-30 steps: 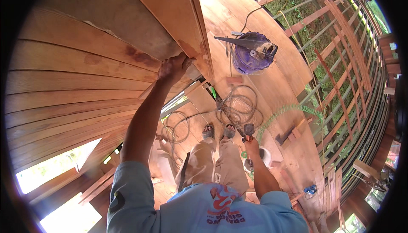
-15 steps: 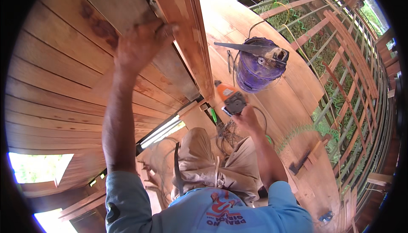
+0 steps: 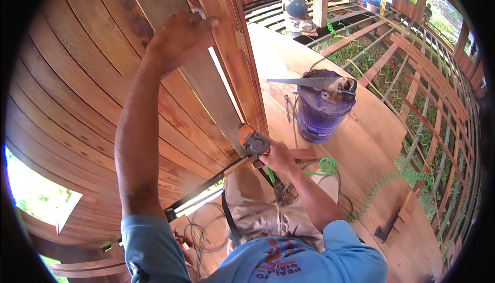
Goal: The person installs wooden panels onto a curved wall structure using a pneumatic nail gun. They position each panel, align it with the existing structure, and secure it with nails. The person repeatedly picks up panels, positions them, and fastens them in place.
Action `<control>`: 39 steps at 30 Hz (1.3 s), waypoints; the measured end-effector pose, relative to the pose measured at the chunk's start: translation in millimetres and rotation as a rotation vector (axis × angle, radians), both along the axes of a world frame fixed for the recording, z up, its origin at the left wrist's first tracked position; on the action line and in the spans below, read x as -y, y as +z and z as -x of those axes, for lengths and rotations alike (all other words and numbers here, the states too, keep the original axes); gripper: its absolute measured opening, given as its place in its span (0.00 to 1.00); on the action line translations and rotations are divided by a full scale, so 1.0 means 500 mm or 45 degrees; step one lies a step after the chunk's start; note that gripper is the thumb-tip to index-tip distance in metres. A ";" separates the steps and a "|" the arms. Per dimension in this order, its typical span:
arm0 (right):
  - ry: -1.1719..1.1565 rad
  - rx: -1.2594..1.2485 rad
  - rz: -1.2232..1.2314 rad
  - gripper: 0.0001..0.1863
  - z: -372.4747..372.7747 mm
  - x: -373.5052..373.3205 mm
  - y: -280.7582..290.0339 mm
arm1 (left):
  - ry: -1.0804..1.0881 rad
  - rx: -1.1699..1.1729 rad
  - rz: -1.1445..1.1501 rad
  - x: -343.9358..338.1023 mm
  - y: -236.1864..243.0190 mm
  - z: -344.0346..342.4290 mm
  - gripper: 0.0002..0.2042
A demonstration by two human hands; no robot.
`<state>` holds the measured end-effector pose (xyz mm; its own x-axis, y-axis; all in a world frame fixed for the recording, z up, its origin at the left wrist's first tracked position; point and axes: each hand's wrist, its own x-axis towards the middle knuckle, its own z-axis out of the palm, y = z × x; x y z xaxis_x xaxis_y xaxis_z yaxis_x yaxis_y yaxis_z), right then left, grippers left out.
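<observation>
My left hand (image 3: 178, 38) is raised at the upper left. Its fingers are curled over the edge of a grey-brown wall plank (image 3: 203, 79), beside a reddish wooden post (image 3: 237, 66). A pale, curved bit shows by the fingertips, too small to name. A narrow bright gap runs between plank and post. Lower down, my right hand (image 3: 279, 157) grips an orange and dark grey nail gun (image 3: 255, 144). The tool's nose is against or very close to the plank's lower end, near the post's foot; contact cannot be made out.
A handsaw (image 3: 304, 82) lies across a purple bucket (image 3: 320, 120) on the plank floor. Green coiled hose (image 3: 327, 166) lies near my right forearm, with a hammer (image 3: 388, 223) farther right. Beyond the floorboards, open joists (image 3: 412, 89) show ground below. Wall boards (image 3: 98, 107) curve round the left.
My right hand has brought the nail gun left, from beside the post to the plank's lower end. The left hand stays at the plank's upper part. The view has shifted, showing more background.
</observation>
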<state>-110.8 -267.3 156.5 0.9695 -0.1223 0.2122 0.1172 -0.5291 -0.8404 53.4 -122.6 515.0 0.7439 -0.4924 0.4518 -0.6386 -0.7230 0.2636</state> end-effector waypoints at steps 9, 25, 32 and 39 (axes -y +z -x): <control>-0.019 -0.012 -0.133 0.22 0.031 -0.017 -0.044 | -0.300 -0.118 0.468 0.021 0.001 0.010 0.17; -0.069 0.035 -0.224 0.23 0.093 -0.029 -0.044 | -0.325 -0.051 0.172 0.000 0.022 -0.054 0.21; -0.186 0.378 -0.207 0.15 0.062 -0.009 0.046 | -0.233 -0.050 0.096 -0.004 0.030 -0.041 0.24; -0.114 0.587 -1.072 0.06 0.024 -0.022 0.143 | -0.330 -0.025 0.214 -0.001 0.023 -0.048 0.18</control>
<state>-123.0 -256.3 228.1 0.7924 -0.4781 0.3789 0.5194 0.2030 -0.8301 77.2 -122.3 526.7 0.6132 -0.5861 0.5297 -0.7893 -0.4821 0.3803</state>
